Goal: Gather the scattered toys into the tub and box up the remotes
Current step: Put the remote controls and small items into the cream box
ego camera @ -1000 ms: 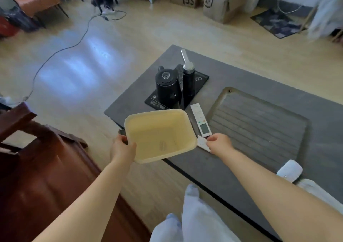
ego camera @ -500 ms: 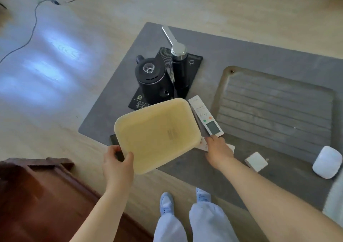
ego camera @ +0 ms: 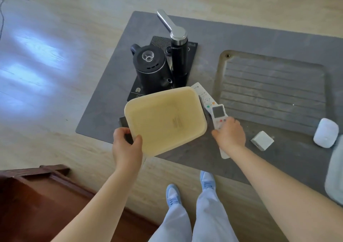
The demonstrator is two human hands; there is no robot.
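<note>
My left hand (ego camera: 127,147) grips the near left corner of an empty pale yellow plastic box (ego camera: 165,119) and holds it above the front edge of the grey low table (ego camera: 259,36). My right hand (ego camera: 229,135) is closed on a white remote with a small screen (ego camera: 218,113), lifted just beside the box's right rim. A second white remote with coloured buttons (ego camera: 203,95) lies flat on the table, partly under the held one. No toys or tub are in view.
A black kettle (ego camera: 150,69) and a tap column (ego camera: 178,56) stand on a black base behind the box. To the right are a ridged tea tray (ego camera: 274,86), a white charger cube (ego camera: 262,140) and a white rounded device (ego camera: 325,135). Dark wooden furniture (ego camera: 37,195) stands at bottom left.
My right hand has closed on the small-screen remote and lifted it off the table toward the box. The box has tilted and my view has dropped closer over the table.
</note>
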